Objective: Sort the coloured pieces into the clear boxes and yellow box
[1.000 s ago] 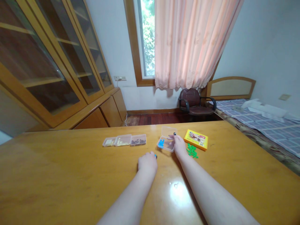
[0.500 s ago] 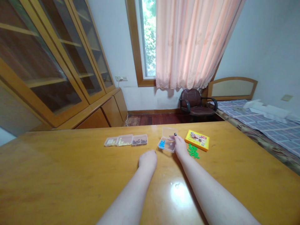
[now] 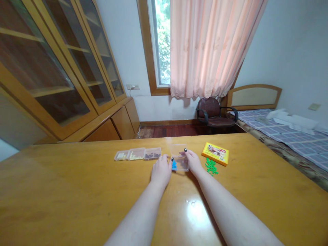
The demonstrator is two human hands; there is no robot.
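Observation:
A small clear plastic box (image 3: 182, 168) with its lid raised at the back is between my two hands, just over or on the table. Small blue pieces (image 3: 174, 165) lie at its left end. My left hand (image 3: 161, 169) grips the box's left side, its thumb at the rim beside the blue pieces. On the opposite side my right hand (image 3: 193, 162) has the right edge pinched, thumb on top. Some of the fingers are hidden behind the box and hands. To the right of my right hand lies a loose pile of small green pieces (image 3: 211, 166).
A yellow printed box (image 3: 215, 153) lies behind the green pile. Left of my hands, several clear boxes sit in a row, among them one with dark pieces (image 3: 153, 154) and one with pale yellow pieces (image 3: 136, 154). A chair (image 3: 214, 111) stands beyond the table (image 3: 84, 191).
The clear box has shifted left in my right hand. My left hand has opened out from a loose fist, moved up slightly and taken hold of the box's left side.

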